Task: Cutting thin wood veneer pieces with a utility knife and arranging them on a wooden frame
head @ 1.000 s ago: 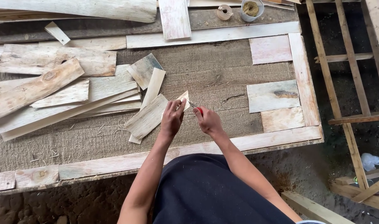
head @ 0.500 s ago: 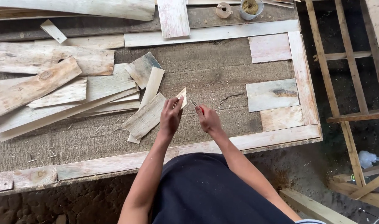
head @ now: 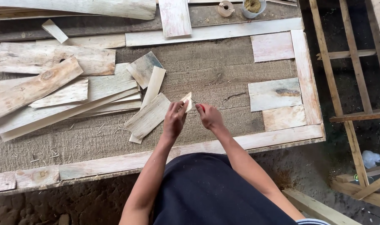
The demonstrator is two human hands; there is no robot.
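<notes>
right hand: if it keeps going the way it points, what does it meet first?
The right hand points left, toward the small wood piece held up by the left hand. It would likely meet that piece first; the depth gap between them is unclear.

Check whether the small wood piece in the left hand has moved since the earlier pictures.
No clear move. The small wood piece in the left hand sits as before beside the slanted plank.

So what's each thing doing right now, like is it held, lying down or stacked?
Left hand: closed on the small wood piece.
Small wood piece: held up, tilted.
Right hand: gripping a red-handled tool.
Red-handled tool: held, mostly hidden.
Plank pile: stacked flat, overlapping.
Cup: upright, full of something brownish.
</notes>
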